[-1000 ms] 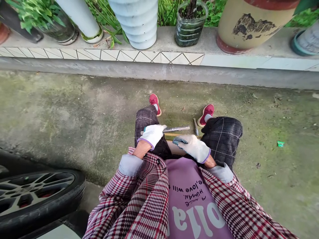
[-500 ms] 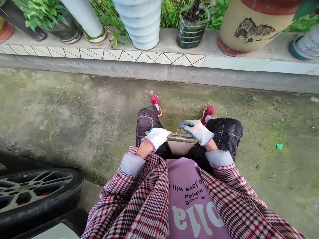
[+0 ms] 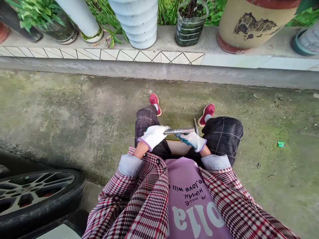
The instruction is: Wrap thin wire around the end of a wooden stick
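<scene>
The left hand (image 3: 155, 135) clasps a metal rod (image 3: 189, 130), wire (image 3: 178, 131) already coiled beside that grip — work left, and hold by right hand (image 3: 193, 139), unclear.

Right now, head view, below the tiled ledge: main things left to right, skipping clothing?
Wheel → left hand → right hand → small green scrap. Metal tube left out: it overlaps both hands.
</scene>
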The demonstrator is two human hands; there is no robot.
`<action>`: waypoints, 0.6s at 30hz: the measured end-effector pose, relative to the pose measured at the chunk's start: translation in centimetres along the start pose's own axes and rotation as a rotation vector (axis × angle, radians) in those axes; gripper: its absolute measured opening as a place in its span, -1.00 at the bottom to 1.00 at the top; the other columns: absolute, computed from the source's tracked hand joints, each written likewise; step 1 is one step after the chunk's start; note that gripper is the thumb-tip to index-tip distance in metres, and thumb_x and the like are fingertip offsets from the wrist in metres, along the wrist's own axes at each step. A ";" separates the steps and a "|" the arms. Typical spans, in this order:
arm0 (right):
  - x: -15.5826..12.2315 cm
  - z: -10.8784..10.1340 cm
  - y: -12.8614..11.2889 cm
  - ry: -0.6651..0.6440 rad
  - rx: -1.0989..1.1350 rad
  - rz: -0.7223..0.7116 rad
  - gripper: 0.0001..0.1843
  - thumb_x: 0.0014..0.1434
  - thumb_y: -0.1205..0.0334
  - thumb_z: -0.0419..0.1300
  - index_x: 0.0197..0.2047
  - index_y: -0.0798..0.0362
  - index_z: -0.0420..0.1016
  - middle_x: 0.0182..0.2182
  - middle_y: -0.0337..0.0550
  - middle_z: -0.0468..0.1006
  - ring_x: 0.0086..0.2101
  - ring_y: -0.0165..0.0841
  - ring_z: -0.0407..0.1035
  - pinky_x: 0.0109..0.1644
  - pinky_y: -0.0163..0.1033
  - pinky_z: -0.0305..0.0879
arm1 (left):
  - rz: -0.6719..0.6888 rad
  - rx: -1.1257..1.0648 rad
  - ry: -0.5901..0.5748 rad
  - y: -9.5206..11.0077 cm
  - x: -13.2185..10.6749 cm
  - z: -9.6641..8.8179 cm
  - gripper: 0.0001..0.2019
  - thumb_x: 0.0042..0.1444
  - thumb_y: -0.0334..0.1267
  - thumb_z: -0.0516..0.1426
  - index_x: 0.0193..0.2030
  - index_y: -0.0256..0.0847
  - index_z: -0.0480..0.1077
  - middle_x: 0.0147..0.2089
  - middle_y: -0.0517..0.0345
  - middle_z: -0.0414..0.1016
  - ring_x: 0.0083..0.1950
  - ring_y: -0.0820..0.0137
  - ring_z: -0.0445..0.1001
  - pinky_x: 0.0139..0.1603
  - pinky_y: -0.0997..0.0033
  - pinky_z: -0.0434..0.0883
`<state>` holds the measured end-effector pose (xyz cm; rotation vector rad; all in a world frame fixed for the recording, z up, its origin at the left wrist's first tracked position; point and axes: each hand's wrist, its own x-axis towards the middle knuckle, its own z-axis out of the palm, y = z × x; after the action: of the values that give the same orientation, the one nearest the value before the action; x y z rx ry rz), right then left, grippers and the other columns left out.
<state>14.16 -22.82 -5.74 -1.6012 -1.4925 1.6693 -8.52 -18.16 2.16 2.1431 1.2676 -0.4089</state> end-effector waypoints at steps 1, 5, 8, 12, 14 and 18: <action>-0.1 0.4 -0.3 -0.006 -0.001 0.022 -0.67 0.17 0.04 0.17 -0.32 0.10 0.65 -0.62 -0.23 0.45 -0.64 -0.47 0.15 -0.59 -0.34 0.09 | -0.013 0.010 0.007 0.0 0.0 0.0 -0.70 0.36 -0.14 -0.02 -0.03 -0.02 0.54 -0.16 0.14 0.66 -0.16 0.27 0.61 -0.27 0.40 0.34; -0.9 1.2 -1.7 -0.040 -0.032 0.049 -0.73 0.16 0.12 0.18 -0.30 0.10 0.67 -0.59 -0.25 0.49 -0.60 -0.49 0.19 -0.54 -0.35 0.13 | -0.086 0.041 0.026 0.2 0.1 0.0 -0.69 0.36 -0.19 -0.02 0.05 -0.02 0.52 -0.10 0.11 0.66 -0.13 0.27 0.61 -0.26 0.40 0.34; -2.1 0.9 -2.9 -0.076 -0.049 0.005 -0.71 0.18 0.12 0.18 -0.25 0.07 0.69 -0.43 -0.20 0.63 -0.45 -0.41 0.40 -0.33 -0.30 0.34 | -0.122 0.041 0.027 0.4 0.3 0.1 -0.67 0.36 -0.20 -0.01 0.14 0.00 0.49 -0.09 0.09 0.65 -0.11 0.27 0.60 -0.26 0.40 0.33; -3.8 -0.1 -4.5 -0.080 -0.157 -0.100 -0.71 0.26 0.12 0.16 -0.15 0.00 0.71 -0.15 -0.18 0.73 -0.15 -0.29 0.55 0.02 -0.22 0.42 | -0.101 0.100 0.027 0.4 0.8 1.1 -0.65 0.34 -0.29 0.00 0.16 -0.03 0.47 -0.08 0.06 0.64 -0.14 0.27 0.61 -0.30 0.40 0.29; -4.3 -1.0 -5.3 -0.059 -0.286 -0.117 -0.71 0.27 0.12 0.16 -0.12 -0.03 0.71 -0.14 -0.18 0.73 -0.15 -0.27 0.57 0.02 -0.21 0.43 | -0.094 0.149 0.012 0.5 1.2 1.8 -0.65 0.33 -0.34 -0.01 0.14 -0.08 0.48 -0.09 0.02 0.63 -0.14 0.25 0.62 -0.31 0.40 0.29; -3.8 -3.1 -6.4 -0.002 -0.471 -0.126 -0.75 0.25 0.17 0.19 -0.14 -0.07 0.71 -0.21 -0.20 0.73 -0.20 -0.25 0.58 -0.05 -0.22 0.43 | -0.018 0.200 -0.060 0.6 1.6 2.8 -0.64 0.34 -0.39 -0.05 0.11 -0.15 0.49 -0.09 -0.03 0.63 -0.09 0.19 0.64 -0.26 0.39 0.35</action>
<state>15.52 -22.39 2.23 -1.6789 -2.0527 1.3138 -7.10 -19.03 -0.68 2.2669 1.2581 -0.6261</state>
